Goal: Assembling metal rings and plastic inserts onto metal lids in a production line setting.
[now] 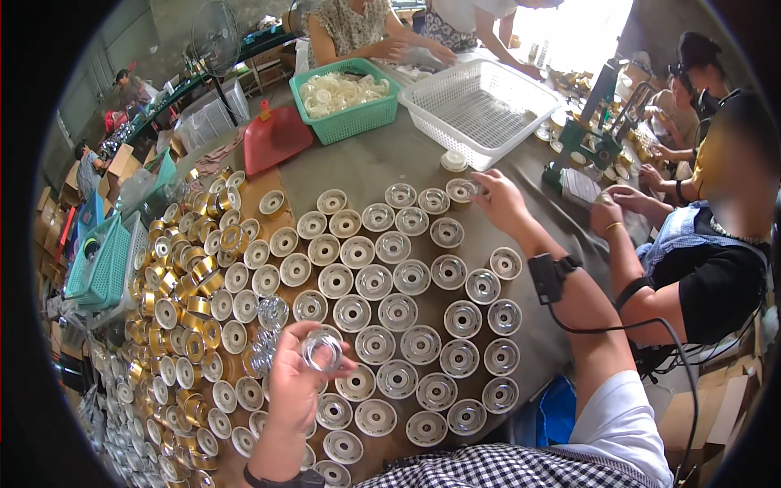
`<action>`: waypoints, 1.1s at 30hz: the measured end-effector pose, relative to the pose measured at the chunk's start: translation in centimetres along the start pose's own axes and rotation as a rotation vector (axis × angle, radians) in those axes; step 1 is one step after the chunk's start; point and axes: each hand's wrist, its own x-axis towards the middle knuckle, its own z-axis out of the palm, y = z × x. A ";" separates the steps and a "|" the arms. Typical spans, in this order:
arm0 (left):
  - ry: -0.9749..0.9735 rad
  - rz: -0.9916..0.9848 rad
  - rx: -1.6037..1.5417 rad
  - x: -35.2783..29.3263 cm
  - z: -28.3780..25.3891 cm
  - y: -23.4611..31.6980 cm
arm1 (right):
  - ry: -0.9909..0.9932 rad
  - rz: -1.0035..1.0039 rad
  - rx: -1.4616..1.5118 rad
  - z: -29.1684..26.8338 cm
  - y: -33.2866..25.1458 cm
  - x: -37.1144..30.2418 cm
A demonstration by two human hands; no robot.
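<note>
Ring [323,352]: clear, pinched between thumb and fingers of left hand [294,376], above white cups [363,346].
Right hand [501,202]: fingertips at far cup [459,191]; whether they grip it, one cannot tell.
Table [358,172]: carries these cups, with gold cups [193,320] heaped at left side.

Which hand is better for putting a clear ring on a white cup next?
Probably the left hand: its fingers hold a clear ring near several white cups. The right hand is at a far cup.
</note>
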 end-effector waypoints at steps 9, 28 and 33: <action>0.059 -0.244 -0.166 1.4 -0.9 -1.3 | -0.171 0.034 -0.147 4.6 1.8 3.5; -0.122 0.449 0.558 0.8 3.3 -2.2 | -0.421 -0.216 0.741 -4.9 -21.3 -13.3; -0.156 0.497 0.572 -0.4 4.1 -0.8 | -0.401 -0.154 0.854 -3.5 -21.2 -14.2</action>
